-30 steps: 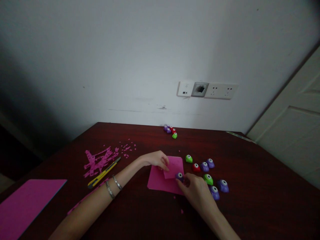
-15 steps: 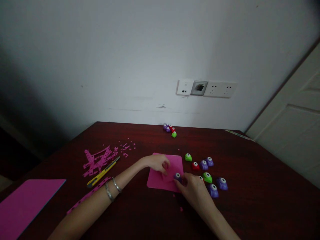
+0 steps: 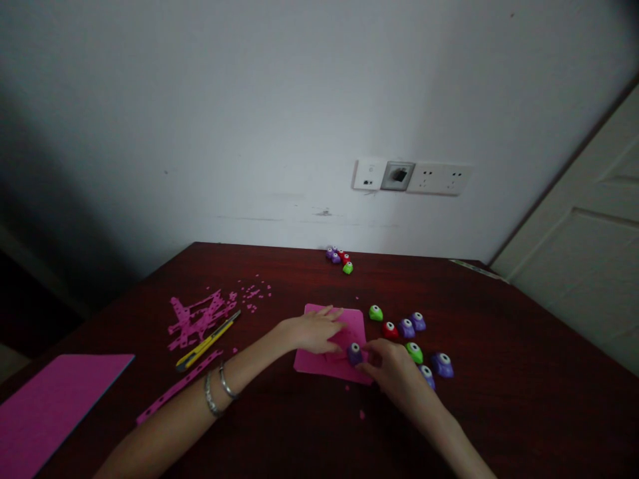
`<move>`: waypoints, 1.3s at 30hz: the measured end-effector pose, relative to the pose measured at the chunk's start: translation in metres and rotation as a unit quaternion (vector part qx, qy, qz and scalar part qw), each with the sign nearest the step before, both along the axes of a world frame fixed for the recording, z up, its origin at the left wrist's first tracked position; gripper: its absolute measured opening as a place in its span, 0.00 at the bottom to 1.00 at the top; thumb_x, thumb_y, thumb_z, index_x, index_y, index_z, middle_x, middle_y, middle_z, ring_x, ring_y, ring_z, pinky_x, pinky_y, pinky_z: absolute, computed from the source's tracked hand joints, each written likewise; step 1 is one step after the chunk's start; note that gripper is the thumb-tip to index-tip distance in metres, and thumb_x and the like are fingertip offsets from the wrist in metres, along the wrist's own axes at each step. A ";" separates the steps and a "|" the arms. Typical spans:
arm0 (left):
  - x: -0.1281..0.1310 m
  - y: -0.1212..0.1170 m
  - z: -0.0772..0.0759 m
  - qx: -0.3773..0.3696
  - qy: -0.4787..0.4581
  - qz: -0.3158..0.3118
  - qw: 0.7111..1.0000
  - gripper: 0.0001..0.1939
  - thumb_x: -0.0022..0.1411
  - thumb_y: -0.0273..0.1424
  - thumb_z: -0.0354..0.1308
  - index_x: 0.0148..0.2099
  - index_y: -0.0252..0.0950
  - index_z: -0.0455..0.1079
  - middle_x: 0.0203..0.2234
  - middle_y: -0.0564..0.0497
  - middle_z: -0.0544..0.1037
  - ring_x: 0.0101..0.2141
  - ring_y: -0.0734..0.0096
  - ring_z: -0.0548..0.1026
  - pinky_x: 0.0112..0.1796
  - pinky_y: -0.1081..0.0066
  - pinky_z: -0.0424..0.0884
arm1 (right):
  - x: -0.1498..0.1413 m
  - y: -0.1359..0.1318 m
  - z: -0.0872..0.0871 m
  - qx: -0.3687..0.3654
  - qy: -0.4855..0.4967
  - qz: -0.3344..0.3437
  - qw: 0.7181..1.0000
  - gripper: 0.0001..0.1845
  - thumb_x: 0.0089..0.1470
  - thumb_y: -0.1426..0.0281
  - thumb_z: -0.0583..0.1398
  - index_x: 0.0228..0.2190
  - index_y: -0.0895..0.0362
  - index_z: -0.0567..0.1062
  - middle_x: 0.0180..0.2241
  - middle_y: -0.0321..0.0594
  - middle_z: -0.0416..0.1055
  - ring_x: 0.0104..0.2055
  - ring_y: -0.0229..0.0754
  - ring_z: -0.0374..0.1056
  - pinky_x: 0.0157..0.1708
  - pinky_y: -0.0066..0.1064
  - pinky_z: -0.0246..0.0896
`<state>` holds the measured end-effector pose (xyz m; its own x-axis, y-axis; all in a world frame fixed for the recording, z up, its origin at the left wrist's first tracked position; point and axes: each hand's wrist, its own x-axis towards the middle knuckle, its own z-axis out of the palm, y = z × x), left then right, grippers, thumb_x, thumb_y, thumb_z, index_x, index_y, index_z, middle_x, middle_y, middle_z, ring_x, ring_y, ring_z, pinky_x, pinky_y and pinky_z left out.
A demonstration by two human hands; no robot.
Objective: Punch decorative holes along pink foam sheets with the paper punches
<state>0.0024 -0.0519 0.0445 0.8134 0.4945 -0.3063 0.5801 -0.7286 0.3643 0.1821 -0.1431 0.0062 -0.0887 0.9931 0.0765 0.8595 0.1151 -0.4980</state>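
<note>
My left hand [image 3: 319,332] lies with fingers spread over a pink sheet with rounded corners [image 3: 310,362]. A small purple craft punch [image 3: 355,354] with an eye-like white button stands on the sheet's right part. Thumb and index finger of my right hand [image 3: 392,369] are at the punch's right side, pinching its edge. More punches sit close to my right hand: a green punch [image 3: 414,352], a purple punch [image 3: 442,364], and another purple punch [image 3: 426,376] partly hidden by the hand.
Behind them are a green punch [image 3: 375,313], a red punch [image 3: 390,330] and two purple ones. A small punch cluster [image 3: 335,255] stands near the wall. Leftward lie pink scraps [image 3: 200,319], a yellow utility knife [image 3: 207,342], a punched strip [image 3: 174,391] and a large pink sheet [image 3: 60,406].
My left hand has gone from curled fingers to spread fingers over the sheet. My right thumb has shifted slightly right along the purple punch, which stays nearly in place.
</note>
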 end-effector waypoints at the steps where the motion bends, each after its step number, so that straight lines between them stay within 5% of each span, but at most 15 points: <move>1: 0.000 -0.001 -0.001 -0.009 0.009 -0.004 1.000 0.34 0.57 0.42 0.53 0.62 0.34 0.51 0.63 0.39 0.41 0.61 0.47 0.40 0.55 0.48 0.47 | 0.001 0.000 0.000 -0.002 0.001 0.007 1.000 0.07 0.45 0.73 0.60 0.29 0.59 0.77 0.26 0.39 0.72 0.27 0.40 0.67 0.27 0.26 0.55; 7: 0.001 -0.002 -0.003 -0.029 0.048 -0.001 0.998 0.42 0.52 0.47 0.55 0.64 0.37 0.46 0.63 0.40 0.42 0.61 0.47 0.41 0.55 0.50 0.47 | -0.002 -0.001 -0.001 0.003 -0.029 0.022 0.999 0.06 0.45 0.75 0.58 0.27 0.60 0.76 0.27 0.39 0.71 0.28 0.39 0.66 0.28 0.26 0.53; 22: 0.000 -0.005 -0.005 0.028 0.050 -0.018 0.998 0.33 0.57 0.47 0.49 0.63 0.44 0.49 0.62 0.44 0.46 0.59 0.43 0.48 0.51 0.48 0.54 | -0.003 0.001 -0.003 -0.030 -0.016 0.026 0.999 0.03 0.47 0.72 0.58 0.26 0.58 0.73 0.27 0.39 0.69 0.29 0.39 0.64 0.29 0.27 0.53; 34: 0.000 -0.006 0.004 -0.017 0.034 -0.015 0.999 0.39 0.58 0.45 0.49 0.65 0.34 0.41 0.61 0.36 0.48 0.59 0.46 0.47 0.53 0.51 0.53 | -0.003 0.003 -0.003 -0.041 -0.020 0.023 0.999 0.05 0.46 0.72 0.60 0.28 0.59 0.75 0.28 0.40 0.69 0.29 0.40 0.65 0.29 0.26 0.54; 39: -0.004 0.002 0.007 0.030 -0.012 -0.005 0.999 0.35 0.59 0.42 0.49 0.64 0.35 0.43 0.58 0.39 0.55 0.57 0.51 0.53 0.52 0.56 0.56 | 0.000 0.003 -0.002 -0.043 -0.018 0.024 0.999 0.08 0.45 0.71 0.61 0.31 0.60 0.77 0.28 0.42 0.71 0.30 0.41 0.66 0.29 0.28 0.55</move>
<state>-0.0014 -0.0496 0.0520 0.8250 0.5036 -0.2565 0.5646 -0.7550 0.3336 0.1819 -0.1401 0.0044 -0.1372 0.9905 -0.0133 0.8714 0.1143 -0.4771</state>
